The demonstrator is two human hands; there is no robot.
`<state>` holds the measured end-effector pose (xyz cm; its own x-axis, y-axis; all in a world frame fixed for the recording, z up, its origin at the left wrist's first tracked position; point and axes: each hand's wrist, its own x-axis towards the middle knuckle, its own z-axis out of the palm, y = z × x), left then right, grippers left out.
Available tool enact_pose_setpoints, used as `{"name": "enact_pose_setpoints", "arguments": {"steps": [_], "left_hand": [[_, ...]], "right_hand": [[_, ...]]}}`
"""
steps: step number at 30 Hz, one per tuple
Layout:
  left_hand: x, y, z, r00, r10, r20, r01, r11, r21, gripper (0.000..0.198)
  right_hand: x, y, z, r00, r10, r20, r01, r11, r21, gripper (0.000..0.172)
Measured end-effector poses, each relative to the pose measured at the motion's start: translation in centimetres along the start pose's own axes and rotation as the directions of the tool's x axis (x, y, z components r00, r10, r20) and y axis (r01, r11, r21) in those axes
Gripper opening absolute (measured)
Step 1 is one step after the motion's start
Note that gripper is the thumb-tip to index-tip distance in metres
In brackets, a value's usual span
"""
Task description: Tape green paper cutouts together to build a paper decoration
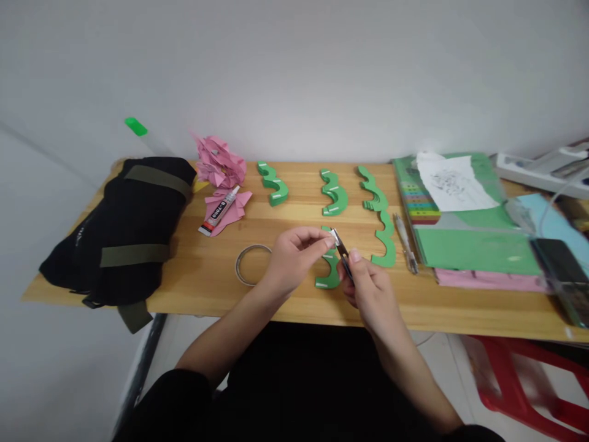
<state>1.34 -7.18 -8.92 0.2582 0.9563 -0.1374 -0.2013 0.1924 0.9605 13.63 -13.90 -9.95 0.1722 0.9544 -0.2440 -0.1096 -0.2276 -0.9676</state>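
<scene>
My left hand (294, 256) pinches a small white strip (334, 234) between thumb and fingertips. Closed around dark scissors (344, 256), my right hand (365, 279) holds their blades up against the strip. Under both hands lies a green wavy paper piece (327, 281) with white strips on it, partly hidden. Behind it are more green wavy pieces: one stack (334, 195) with white strips, another (275, 187) to the left, and a fanned stack (375, 195) to the right with a loose piece (389, 242) below it. A tape roll (238, 265) lies beside my left hand.
On the wooden table (207, 301), a black bag (138, 236) lies left, near crumpled pink paper (221, 162) and a glue tube (219, 212). To the right are a pen (405, 242), a green folder (478, 245), a phone (561, 270) and a power strip (538, 175). A red stool (510, 374) stands below.
</scene>
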Motion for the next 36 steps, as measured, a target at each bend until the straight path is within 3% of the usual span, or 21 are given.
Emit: {"name": "enact_pose_setpoints", "arguments": {"steps": [8, 13, 15, 18, 22, 25, 33, 36], "left_hand": [[0.2, -0.3, -0.1, 0.999, 0.001, 0.047, 0.000, 0.999, -0.041, 0.011], [-0.4, 0.4, -1.4, 0.950, 0.007, 0.313, 0.015, 0.998, -0.068, 0.016], [-0.4, 0.8, -2.1, 0.959, 0.040, 0.281, -0.025, 0.998, -0.055, 0.017], [0.0, 1.4, -2.9, 0.986, 0.133, 0.100, -0.132, 0.991, -0.017, 0.018], [0.4, 1.8, -2.9, 0.980, 0.058, 0.190, -0.075, 0.994, 0.085, 0.025], [0.4, 2.0, -2.6, 0.974, 0.028, 0.223, -0.065, 0.985, 0.159, 0.024], [0.7, 2.2, -3.0, 0.950, 0.093, 0.300, -0.203, 0.910, 0.361, 0.028], [0.8, 1.8, -3.3, 0.969, 0.061, 0.241, -0.147, 0.922, 0.359, 0.030]], "right_hand": [[0.1, 0.2, 0.5, 1.000, -0.007, -0.026, 0.007, 1.000, -0.009, 0.059], [0.1, 0.4, 0.1, 0.996, -0.076, -0.054, 0.072, 0.995, -0.069, 0.058], [-0.1, 0.4, -0.5, 0.988, -0.146, -0.056, 0.133, 0.971, -0.197, 0.057], [-0.5, -0.2, -1.6, 0.970, -0.245, 0.010, 0.223, 0.867, -0.446, 0.053], [-0.7, -1.1, -2.5, 0.953, -0.279, 0.122, 0.287, 0.690, -0.665, 0.045], [-0.6, -1.5, -2.8, 0.940, -0.289, 0.180, 0.324, 0.599, -0.732, 0.046], [-0.4, -1.9, -4.1, 0.925, -0.203, 0.322, 0.381, 0.464, -0.800, 0.047], [-0.2, -1.4, -5.0, 0.936, -0.123, 0.331, 0.345, 0.518, -0.782, 0.040]]}}
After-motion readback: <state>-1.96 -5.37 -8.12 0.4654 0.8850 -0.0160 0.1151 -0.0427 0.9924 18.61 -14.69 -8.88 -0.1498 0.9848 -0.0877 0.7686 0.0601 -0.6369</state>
